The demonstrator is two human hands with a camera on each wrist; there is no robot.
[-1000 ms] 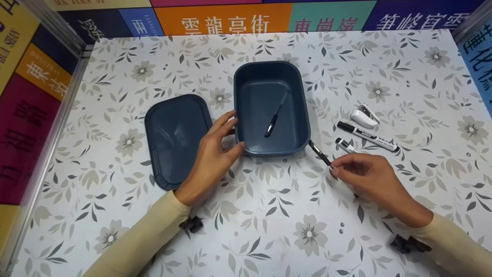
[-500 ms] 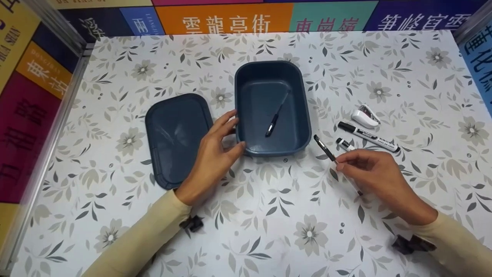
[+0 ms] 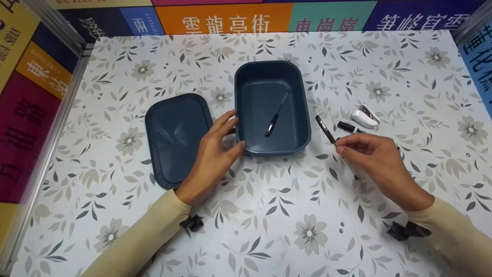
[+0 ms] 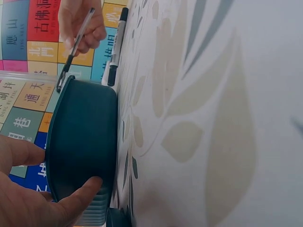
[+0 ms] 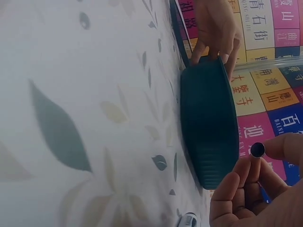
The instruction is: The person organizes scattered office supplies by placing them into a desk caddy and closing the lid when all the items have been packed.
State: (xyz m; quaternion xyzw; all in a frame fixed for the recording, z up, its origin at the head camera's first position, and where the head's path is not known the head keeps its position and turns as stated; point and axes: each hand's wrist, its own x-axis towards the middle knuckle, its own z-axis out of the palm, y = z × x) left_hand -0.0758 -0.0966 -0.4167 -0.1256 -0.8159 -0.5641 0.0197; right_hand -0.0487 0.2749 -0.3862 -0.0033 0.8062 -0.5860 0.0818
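Note:
A dark blue plastic box [image 3: 273, 148] stands open-topped, with a black-and-clear gel pen [image 3: 272, 124] lying slanted inside it. My left hand [image 3: 213, 157] rests against the box's left side, fingers touching the outer wall and thumb at the near-left corner; in the left wrist view the thumb [image 4: 85, 191] lies on the wall. To the right of the box, my right hand [image 3: 371, 161] pinches a second gel pen [image 3: 326, 130] between thumb and fingertips. That pen is raised off the table, its black-capped end pointing up and left. In the right wrist view its round dark end [image 5: 257, 150] shows.
The matching blue lid [image 3: 175, 134] lies left of the box, partly beneath the left hand. A white stapler [image 3: 365, 116] and a black-and-white marker [image 3: 347, 127] lie beyond my right hand, which hides part of the marker. Printed panels [image 3: 226, 19] border the patterned table.
My right hand first shifts slightly right, then rises away from the front edge with the pen, now covering the shorter marker. The left hand and box stay put.

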